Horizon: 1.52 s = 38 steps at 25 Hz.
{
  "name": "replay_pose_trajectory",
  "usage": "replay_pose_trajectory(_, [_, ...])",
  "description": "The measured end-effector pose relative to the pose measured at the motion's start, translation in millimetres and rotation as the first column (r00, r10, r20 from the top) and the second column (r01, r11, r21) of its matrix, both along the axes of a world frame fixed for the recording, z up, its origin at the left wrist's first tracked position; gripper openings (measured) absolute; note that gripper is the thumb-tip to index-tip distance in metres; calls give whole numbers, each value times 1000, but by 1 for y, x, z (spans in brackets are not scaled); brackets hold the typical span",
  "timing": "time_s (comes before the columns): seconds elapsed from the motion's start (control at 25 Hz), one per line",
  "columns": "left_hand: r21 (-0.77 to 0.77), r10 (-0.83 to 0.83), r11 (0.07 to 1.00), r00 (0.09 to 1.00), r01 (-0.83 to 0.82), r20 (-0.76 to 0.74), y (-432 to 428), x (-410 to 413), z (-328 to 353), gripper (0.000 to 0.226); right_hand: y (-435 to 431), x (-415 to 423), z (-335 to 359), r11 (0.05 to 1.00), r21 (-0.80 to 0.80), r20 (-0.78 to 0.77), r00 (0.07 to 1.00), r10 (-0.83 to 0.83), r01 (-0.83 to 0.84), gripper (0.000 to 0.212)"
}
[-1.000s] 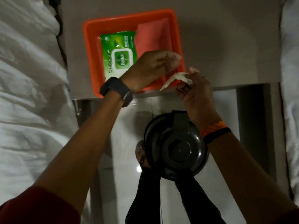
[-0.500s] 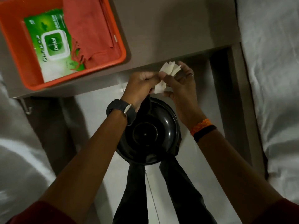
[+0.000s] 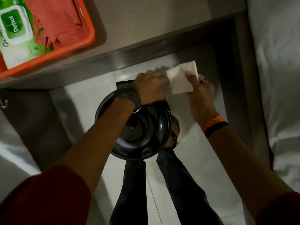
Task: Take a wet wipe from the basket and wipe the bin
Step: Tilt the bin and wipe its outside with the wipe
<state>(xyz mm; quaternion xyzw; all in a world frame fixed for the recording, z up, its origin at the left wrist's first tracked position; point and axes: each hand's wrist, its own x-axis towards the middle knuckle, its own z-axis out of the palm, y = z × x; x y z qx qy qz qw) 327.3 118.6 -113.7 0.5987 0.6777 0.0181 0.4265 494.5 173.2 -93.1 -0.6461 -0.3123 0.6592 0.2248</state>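
Observation:
A white wet wipe [image 3: 181,78] is spread out flat between my two hands, above the floor just beyond the bin. My left hand [image 3: 151,86] pinches its left edge and is blurred. My right hand [image 3: 199,91] grips its right side with the thumb on top. The black round bin [image 3: 138,132] with its closed lid stands on the floor below my left forearm. The orange basket [image 3: 84,41] sits on the table at the upper left and holds a green wet wipe pack [image 3: 14,31].
An orange-red cloth [image 3: 55,21] lies in the basket beside the pack. The grey table [image 3: 146,21] runs across the top, with its leg [image 3: 243,78] on the right. White bedding [image 3: 276,78] flanks both sides. My legs [image 3: 162,184] and a foot stand by the bin on the tiled floor.
The wipe was crumpled between my fingers and is now unfolded into a flat sheet. My hands have moved apart and to the right. The view has shifted, with the basket now at the upper left corner.

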Motion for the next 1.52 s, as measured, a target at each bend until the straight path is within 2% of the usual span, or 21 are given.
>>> replay_pose_trajectory(0.04, [-131,-259,960,963,248,-76,2,10,-6,70,2,8,-6,999,35,68,997,29,-31,13])
replay_pose_trajectory(0.08, [-237,-439,883,891,404,-114,3,17,-12,83,1,15,-12,995,70,142,988,67,-78,15])
replay_pose_trajectory(0.12, [-303,-523,828,846,472,-110,5,21,-16,87,-1,21,-18,985,101,219,969,112,-137,17])
replay_pose_trajectory(0.16, [-333,-532,812,843,479,-83,6,21,-18,83,-5,27,-23,972,126,286,946,154,-196,19])
replay_pose_trajectory(0.32, [-420,-484,790,875,447,20,-10,-6,-24,63,-39,39,-36,933,175,389,892,228,-315,26])
replay_pose_trajectory(0.48, [-423,-293,855,953,299,81,-54,-30,-10,44,-71,30,-43,908,149,497,824,274,-392,29])
replay_pose_trajectory(0.56, [-363,-251,892,963,271,102,-76,-42,0,36,-87,21,-40,913,188,507,832,226,-363,26])
replay_pose_trajectory(0.64, [-308,-221,912,957,271,188,-95,-58,9,26,-101,13,-39,922,221,473,861,184,-318,21])
replay_pose_trajectory(0.72, [-302,-160,920,943,250,293,-110,-73,15,20,-117,9,-41,924,189,413,880,233,-333,18])
replay_pose_trajectory(0.8, [-316,-97,925,936,210,338,-120,-83,18,24,-144,8,-44,832,179,353,824,443,-524,20])
replay_pose_trajectory(0.92, [-301,-51,938,926,174,375,-127,-89,12,26,-189,5,-37,487,268,187,541,820,-831,50])
replay_pose_trajectory(0.96, [-291,-44,942,920,168,389,-128,-91,10,26,-190,3,-40,400,322,159,465,871,-858,56])
replay_pose_trajectory(1.04, [-269,-30,951,908,155,419,-128,-92,4,30,-165,-3,-68,292,330,280,389,878,-898,59])
replay_pose_trajectory(1.08, [-256,-31,954,904,153,427,-127,-92,2,31,-144,-7,-89,305,248,365,380,850,-920,58])
replay_pose_trajectory(1.16, [-237,-24,961,898,142,439,-126,-92,-1,30,-95,-15,-117,416,-20,475,357,804,-909,53])
replay_pose_trajectory(1.2, [-229,-11,965,895,126,446,-125,-93,-2,29,-81,-17,-123,457,-111,496,350,795,-883,52])
replay_pose_trajectory(1.24, [-223,6,969,891,107,453,-122,-96,-2,28,-81,-18,-122,492,-127,478,381,791,-861,51])
replay_pose_trajectory(1.32, [-219,66,975,875,47,480,-117,-104,-1,26,-110,-14,-97,522,87,335,518,787,-848,50])
replay_pose_trajectory(1.4, [-255,169,966,840,-38,516,-114,-112,-5,25,-158,-1,-60,447,322,223,526,821,-835,49])
replay_pose_trajectory(1.48, [-338,295,934,782,-115,549,-114,-115,-12,26,-178,18,-52,440,359,212,532,820,-823,48])
replay_pose_trajectory(1.52, [-362,358,917,748,-168,559,-115,-116,-16,25,-170,21,-59,513,306,230,585,778,-802,48])
